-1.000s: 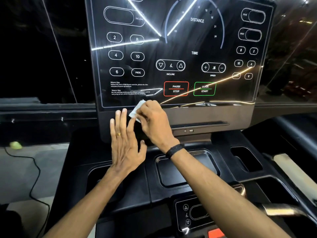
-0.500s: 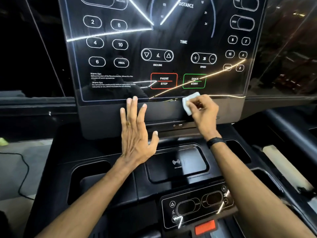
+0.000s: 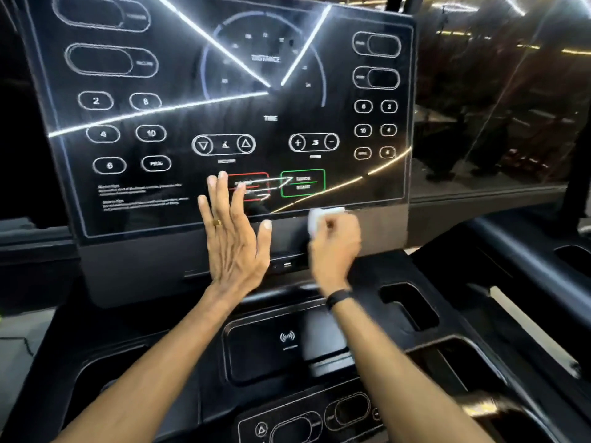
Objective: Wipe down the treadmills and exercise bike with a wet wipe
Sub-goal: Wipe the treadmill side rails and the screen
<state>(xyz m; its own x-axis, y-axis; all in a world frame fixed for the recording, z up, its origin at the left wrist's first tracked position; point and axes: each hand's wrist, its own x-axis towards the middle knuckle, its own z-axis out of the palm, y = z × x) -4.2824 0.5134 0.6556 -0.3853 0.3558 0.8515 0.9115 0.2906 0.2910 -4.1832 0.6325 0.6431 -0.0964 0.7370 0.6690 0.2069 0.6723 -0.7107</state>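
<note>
The treadmill's glossy black console screen (image 3: 179, 123) fills the upper view, with a grey strip below it. My right hand (image 3: 334, 247) pinches a folded white wet wipe (image 3: 318, 217) and holds it against the screen's bottom edge, under the green start button. My left hand (image 3: 235, 238) lies flat with straight, spread fingers, its fingertips reaching the red pause button and its palm over the grey strip. The right hand is blurred by motion.
Below the hands lies a black tray with a wireless-charging pad (image 3: 287, 340), flanked by cup-holder recesses (image 3: 409, 308). A small lower control panel (image 3: 307, 423) sits near the bottom edge. A dark window with reflections lies to the right (image 3: 499, 107).
My right hand has swept the wipe rightward along the screen's bottom edge, from near the left hand to under the start button. My left hand has slid up toward the pause button.
</note>
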